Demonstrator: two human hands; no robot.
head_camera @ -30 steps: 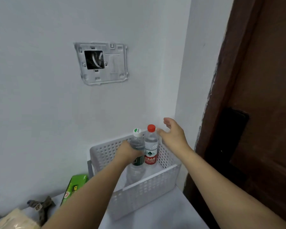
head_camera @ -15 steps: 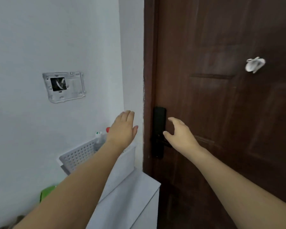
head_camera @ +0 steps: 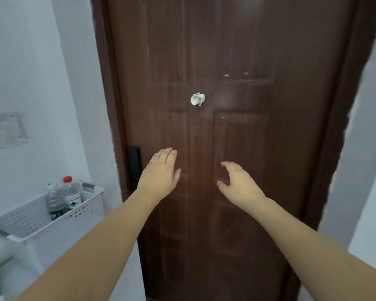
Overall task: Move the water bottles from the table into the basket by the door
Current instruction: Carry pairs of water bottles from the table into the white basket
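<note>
A white perforated basket (head_camera: pixel 83 211) stands at the lower left on a white surface beside the door. Two clear water bottles stand upright inside it: one with a white and green cap (head_camera: pixel 55 200) and one with a red cap (head_camera: pixel 72 193). My left hand (head_camera: pixel 160 175) is raised in front of the door, right of the basket, empty with its fingers extended. To its right my right hand (head_camera: pixel 240 184) is also empty, its fingers apart and slightly curled.
A dark brown door (head_camera: pixel 226 127) fills the middle of the view, with a black lock panel (head_camera: pixel 134 165) at its left edge and a small white hook (head_camera: pixel 197 99). White walls stand on both sides. A grey wall plate (head_camera: pixel 6 130) hangs at the left.
My left hand let go of the white-capped bottle, which now stands in the basket. Both hands moved right, away from the basket, and the view swung right onto the door.
</note>
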